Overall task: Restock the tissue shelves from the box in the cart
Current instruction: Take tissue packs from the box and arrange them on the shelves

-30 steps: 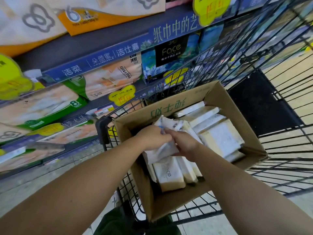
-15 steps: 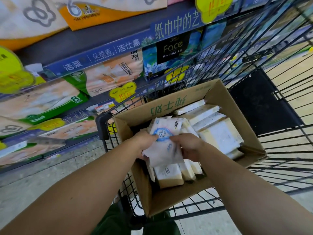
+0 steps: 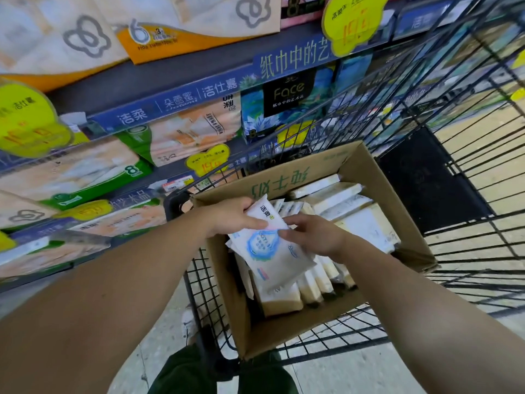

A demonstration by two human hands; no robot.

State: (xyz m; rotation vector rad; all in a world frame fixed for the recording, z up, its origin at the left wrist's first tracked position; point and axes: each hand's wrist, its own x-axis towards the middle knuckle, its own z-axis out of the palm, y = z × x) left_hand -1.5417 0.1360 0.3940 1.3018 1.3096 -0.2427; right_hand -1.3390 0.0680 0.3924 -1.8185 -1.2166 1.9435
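An open cardboard box (image 3: 287, 183) sits in a black wire cart (image 3: 468, 172) and holds several white tissue packs (image 3: 366, 223). Above the box's near left part, both hands hold a white tissue pack with a blue ring print (image 3: 270, 251), tilted. My left hand (image 3: 235, 216) grips its upper left end, thumb on top. My right hand (image 3: 312, 236) pinches its right edge. More packs stand on edge beneath it. The tissue shelves (image 3: 176, 100) run along the left, full of large packs.
Yellow price tags (image 3: 207, 159) hang off the blue shelf strips. The cart's wire walls rise at the right and far side. A black panel (image 3: 426, 177) lies in the cart beyond the box. Grey floor shows below the shelves and the cart.
The pack has come up out of the box and turned so its printed face shows. Both hands rose a little with it.
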